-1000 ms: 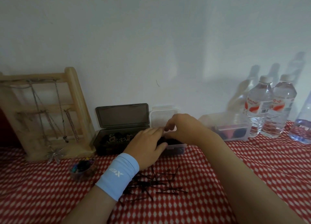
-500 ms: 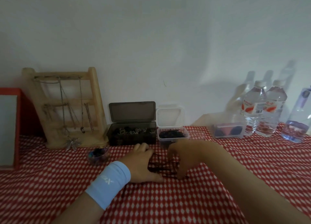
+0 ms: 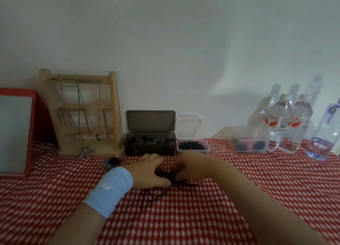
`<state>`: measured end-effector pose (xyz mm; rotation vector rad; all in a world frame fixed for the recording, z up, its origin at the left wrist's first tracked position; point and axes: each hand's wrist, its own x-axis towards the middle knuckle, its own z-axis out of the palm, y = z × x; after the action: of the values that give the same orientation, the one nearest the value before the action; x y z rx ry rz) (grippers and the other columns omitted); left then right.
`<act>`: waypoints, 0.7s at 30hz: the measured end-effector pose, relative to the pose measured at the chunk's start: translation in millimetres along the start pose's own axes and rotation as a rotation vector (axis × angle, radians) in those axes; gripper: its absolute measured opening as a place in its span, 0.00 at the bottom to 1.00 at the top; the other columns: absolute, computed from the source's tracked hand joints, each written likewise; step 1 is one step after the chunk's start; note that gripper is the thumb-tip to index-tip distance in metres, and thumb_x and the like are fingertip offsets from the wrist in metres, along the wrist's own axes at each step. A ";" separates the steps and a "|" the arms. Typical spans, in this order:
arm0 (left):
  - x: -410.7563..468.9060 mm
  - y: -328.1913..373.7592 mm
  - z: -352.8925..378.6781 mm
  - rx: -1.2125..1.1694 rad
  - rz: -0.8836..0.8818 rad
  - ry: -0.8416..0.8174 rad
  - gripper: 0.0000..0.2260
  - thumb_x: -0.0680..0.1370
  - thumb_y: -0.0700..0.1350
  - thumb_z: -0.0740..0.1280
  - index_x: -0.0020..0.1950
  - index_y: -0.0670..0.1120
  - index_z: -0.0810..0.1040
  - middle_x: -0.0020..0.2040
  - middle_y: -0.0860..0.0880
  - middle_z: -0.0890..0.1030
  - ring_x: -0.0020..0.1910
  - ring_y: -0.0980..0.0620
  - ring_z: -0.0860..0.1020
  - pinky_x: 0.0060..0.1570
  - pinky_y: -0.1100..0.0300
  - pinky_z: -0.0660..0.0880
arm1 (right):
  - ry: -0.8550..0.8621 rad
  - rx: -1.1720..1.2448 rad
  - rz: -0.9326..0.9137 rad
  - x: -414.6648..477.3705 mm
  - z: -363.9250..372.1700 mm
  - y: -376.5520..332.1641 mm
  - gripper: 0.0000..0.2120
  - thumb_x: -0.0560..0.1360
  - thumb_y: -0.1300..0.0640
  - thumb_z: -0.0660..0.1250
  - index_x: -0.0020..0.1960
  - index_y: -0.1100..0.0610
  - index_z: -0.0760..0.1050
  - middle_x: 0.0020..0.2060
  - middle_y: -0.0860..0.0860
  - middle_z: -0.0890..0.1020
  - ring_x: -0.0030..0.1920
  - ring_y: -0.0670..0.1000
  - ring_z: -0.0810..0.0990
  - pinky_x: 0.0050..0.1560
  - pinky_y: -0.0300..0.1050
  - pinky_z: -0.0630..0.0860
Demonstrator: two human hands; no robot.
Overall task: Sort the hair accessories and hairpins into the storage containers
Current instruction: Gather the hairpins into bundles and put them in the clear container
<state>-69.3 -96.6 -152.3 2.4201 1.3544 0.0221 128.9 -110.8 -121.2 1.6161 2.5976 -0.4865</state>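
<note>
right fingers (image 3: 179,168): curled inward, pinching a few black hairpins (image 3: 166,176) at the top of the loose pile; tips too blurred to count pins.
right hand (image 3: 191,166): low over the desk (image 3: 184,219), just in front of the small clear container (image 3: 206,149).
left fingers (image 3: 156,157): stretched out flat and relaxed, gripping nothing; thumb laid against the near side of the pile.
left hand (image 3: 147,171): resting on the cloth, touching the pile, facing the right hand; pale blue wristband (image 3: 110,191) on the wrist.
hairpins: dark tangle around the middle of the desk, between and under both hands, a few strands trailing toward the near edge.
small clear container: by the far edge, behind the right hand, lid tipped up, more dark pins inside.
dark grey box (image 3: 147,150): just left of the clear container, lid up, filled with small clips.
small cup (image 3: 108,166): just left of the left wrist, dark bands inside.
wooden rack (image 3: 114,106): far edge, left of the grey box, leaning at the wall, chains and a star pendant hanging.
red-framed panel (image 3: 15,132): far-left corner.
clear tub (image 3: 251,145): far edge, right of centre, dark round items inside, unclear.
water bottles (image 3: 277,125): far-right corner, upright by the wall.
desk: covered in red cloth with white dots.
</note>
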 end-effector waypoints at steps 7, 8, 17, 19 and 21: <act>4.9 12.4 21.8 0.074 0.050 0.117 0.34 0.71 0.67 0.67 0.74 0.58 0.66 0.69 0.53 0.66 0.69 0.52 0.63 0.70 0.52 0.65 | -0.182 -0.188 0.272 -13.5 -13.5 11.9 0.23 0.69 0.48 0.77 0.62 0.52 0.77 0.55 0.49 0.81 0.52 0.49 0.79 0.62 0.48 0.75; 6.6 13.9 23.0 0.056 0.076 0.161 0.29 0.73 0.64 0.67 0.71 0.57 0.69 0.65 0.54 0.69 0.66 0.53 0.65 0.67 0.54 0.66 | -0.212 -0.201 0.295 -12.7 -11.1 12.8 0.23 0.69 0.50 0.77 0.62 0.52 0.78 0.54 0.49 0.82 0.49 0.49 0.81 0.62 0.49 0.76; -13.8 -2.3 -11.6 -0.105 -0.041 0.038 0.36 0.70 0.69 0.68 0.74 0.58 0.63 0.67 0.55 0.68 0.67 0.53 0.66 0.69 0.49 0.66 | 0.080 0.015 0.071 2.8 -1.4 -1.3 0.08 0.75 0.55 0.71 0.54 0.47 0.84 0.52 0.43 0.82 0.51 0.46 0.78 0.56 0.39 0.75; -23.3 -4.4 -14.1 0.026 -0.145 -0.028 0.47 0.65 0.71 0.70 0.77 0.57 0.54 0.73 0.53 0.60 0.73 0.50 0.59 0.72 0.46 0.62 | 0.101 0.032 0.030 4.7 -3.0 -3.4 0.11 0.75 0.52 0.71 0.57 0.47 0.82 0.54 0.44 0.81 0.53 0.46 0.79 0.57 0.41 0.75; -30.9 -3.2 -9.9 0.184 -0.236 -0.133 0.55 0.62 0.72 0.71 0.79 0.54 0.47 0.78 0.51 0.50 0.77 0.46 0.51 0.74 0.44 0.58 | 0.002 -0.004 0.038 5.7 -1.4 -4.5 0.23 0.71 0.44 0.73 0.65 0.47 0.76 0.60 0.44 0.78 0.58 0.48 0.77 0.61 0.45 0.74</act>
<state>-90.4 -117.6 -139.1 2.3389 1.6319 -0.3320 122.6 -107.2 -120.0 1.6618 2.5629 -0.4779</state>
